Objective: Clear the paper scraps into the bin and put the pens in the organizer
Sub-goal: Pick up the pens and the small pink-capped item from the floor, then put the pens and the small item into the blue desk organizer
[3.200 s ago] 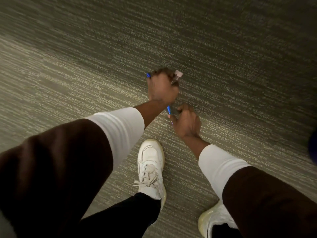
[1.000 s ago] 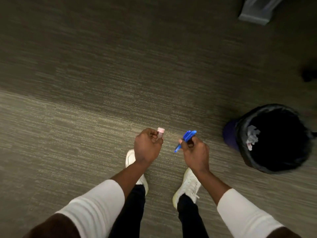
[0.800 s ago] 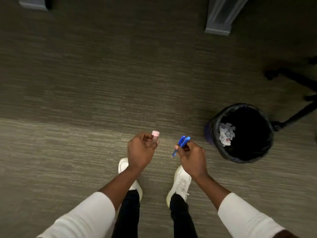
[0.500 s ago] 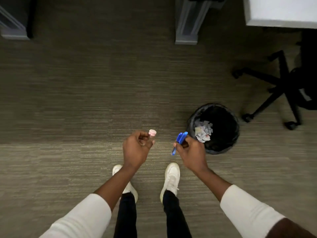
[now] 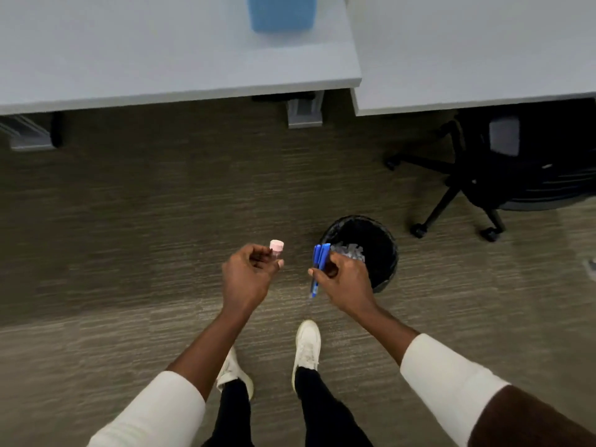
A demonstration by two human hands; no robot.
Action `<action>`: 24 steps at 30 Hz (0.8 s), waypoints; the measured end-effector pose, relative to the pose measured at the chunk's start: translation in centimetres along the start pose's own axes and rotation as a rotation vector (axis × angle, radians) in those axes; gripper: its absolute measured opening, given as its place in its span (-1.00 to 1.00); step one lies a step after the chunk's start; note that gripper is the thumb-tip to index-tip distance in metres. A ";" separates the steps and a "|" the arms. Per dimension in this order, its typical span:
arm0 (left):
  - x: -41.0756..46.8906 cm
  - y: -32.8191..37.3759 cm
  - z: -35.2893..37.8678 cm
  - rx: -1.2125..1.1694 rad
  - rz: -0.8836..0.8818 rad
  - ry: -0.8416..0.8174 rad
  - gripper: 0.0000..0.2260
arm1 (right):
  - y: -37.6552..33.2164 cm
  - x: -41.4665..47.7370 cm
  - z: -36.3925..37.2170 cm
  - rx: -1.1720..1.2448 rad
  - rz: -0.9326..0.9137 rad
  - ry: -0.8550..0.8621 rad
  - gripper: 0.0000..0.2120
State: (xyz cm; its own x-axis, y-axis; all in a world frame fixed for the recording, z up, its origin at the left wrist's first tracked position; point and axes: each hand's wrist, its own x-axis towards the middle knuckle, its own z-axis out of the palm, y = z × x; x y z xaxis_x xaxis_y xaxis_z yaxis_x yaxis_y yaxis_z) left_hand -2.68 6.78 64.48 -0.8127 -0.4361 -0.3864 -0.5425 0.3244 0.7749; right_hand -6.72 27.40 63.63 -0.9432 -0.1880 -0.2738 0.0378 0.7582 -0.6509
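blue pens (image 5: 317,264) gripped in right hand (image 5: 343,287); left hand (image 5: 246,279) fingers (image 5: 258,253) pinch pink-capped pen (image 5: 276,248).

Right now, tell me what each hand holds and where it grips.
The left hand holds a pink-capped item just below its cap. The right hand holds blue pens around their middle, both ends sticking out.

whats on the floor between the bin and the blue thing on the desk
Nothing: the head view shows bare carpet from the bin to the desk edge below the blue object.
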 end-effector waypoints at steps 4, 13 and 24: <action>-2.0 3.5 -1.0 -0.017 0.015 0.029 -0.78 | -1.7 -0.1 -3.5 0.011 -0.035 0.034 -0.81; -4.3 8.5 -4.3 -0.042 0.025 0.094 -0.77 | -6.3 -0.3 -8.3 0.034 -0.087 0.070 -0.78; 2.8 11.7 -11.3 -0.084 0.025 0.113 -0.78 | -13.9 5.3 -8.7 0.032 -0.069 0.082 -0.81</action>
State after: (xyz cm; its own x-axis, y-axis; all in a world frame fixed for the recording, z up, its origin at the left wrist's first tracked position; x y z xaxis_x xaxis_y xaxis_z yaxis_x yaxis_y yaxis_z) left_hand -8.89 -0.11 78.17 -0.7942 -0.5219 -0.3111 -0.4987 0.2675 0.8245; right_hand -15.10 21.29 77.35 -0.9678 -0.1864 -0.1691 -0.0191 0.7244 -0.6892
